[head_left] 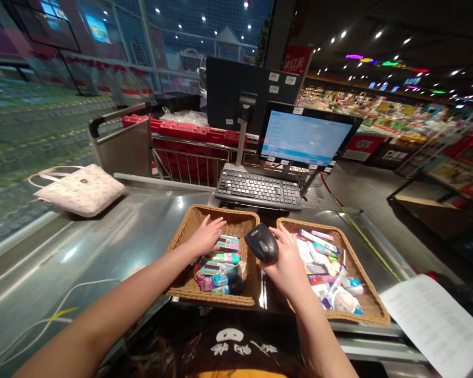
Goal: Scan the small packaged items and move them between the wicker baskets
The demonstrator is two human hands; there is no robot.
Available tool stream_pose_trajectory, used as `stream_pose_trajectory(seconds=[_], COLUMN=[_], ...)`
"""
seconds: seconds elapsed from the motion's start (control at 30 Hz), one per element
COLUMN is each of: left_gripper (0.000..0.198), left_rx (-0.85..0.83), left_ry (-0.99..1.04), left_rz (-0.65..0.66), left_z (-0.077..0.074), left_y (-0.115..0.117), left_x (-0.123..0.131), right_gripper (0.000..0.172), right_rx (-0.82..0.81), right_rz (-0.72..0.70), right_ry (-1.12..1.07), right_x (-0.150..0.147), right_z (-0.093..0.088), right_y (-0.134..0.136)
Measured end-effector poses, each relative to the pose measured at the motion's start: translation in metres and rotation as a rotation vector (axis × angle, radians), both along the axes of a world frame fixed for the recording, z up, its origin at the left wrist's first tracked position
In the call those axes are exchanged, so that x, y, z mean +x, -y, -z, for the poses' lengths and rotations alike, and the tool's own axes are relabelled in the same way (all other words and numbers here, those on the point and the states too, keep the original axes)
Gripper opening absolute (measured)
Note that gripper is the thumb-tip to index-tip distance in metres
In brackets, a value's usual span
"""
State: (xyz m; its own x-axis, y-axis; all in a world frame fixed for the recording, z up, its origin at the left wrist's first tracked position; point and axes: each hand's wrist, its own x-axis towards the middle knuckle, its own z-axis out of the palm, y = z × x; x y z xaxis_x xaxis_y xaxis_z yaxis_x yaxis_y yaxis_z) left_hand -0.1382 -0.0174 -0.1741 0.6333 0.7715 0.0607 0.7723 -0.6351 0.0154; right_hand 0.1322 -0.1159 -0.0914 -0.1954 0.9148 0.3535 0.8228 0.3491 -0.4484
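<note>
Two wicker baskets stand side by side on the metal counter. Over the left basket (186,294), my left hand (208,234) hangs with its fingers apart and nothing in them, above small packaged items (225,257). My right hand (286,257) is wrapped round a black barcode scanner (262,243), between the two baskets. The scanner's head points up and to the left. The right basket (374,302) holds several packages and pens (319,247), partly hidden by my right hand and forearm.
Beyond the baskets are a black keyboard (260,189) and a lit monitor (305,137). A pale handbag (81,190) sits at the left on the metal counter (142,226). A printed sheet (433,320) lies at the right. A white cable (59,310) runs along the left.
</note>
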Motion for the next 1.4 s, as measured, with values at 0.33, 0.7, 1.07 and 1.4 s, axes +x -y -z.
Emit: stream_pose_trajectory(seconds=[0.33, 0.7, 1.07, 1.4], left_gripper=[0.041, 0.04, 0.044, 0.024], left_rx=[-0.131, -0.005, 0.076, 0.068], left_ry=[-0.053, 0.125, 0.22, 0.145], left_rz=[-0.032, 0.041, 0.28, 0.391], left_z=[0.034, -0.011, -0.037, -0.025], left_y=[-0.012, -0.015, -0.027, -0.068], left_x=[0.0, 0.059, 0.207, 0.324], right_gripper=[0.047, 0.049, 0.054, 0.053], right_rx=[-0.107, -0.084, 0.076, 0.098], right_rz=[-0.051, -0.01, 0.268, 0.478], right_ry=[-0.011, -0.115, -0.099, -0.083], right_x=[-0.002, 0.034, 0.131, 0.201], right_z=[0.002, -0.007, -0.015, -0.009], right_y=[0.003, 0.015, 0.049, 0.062])
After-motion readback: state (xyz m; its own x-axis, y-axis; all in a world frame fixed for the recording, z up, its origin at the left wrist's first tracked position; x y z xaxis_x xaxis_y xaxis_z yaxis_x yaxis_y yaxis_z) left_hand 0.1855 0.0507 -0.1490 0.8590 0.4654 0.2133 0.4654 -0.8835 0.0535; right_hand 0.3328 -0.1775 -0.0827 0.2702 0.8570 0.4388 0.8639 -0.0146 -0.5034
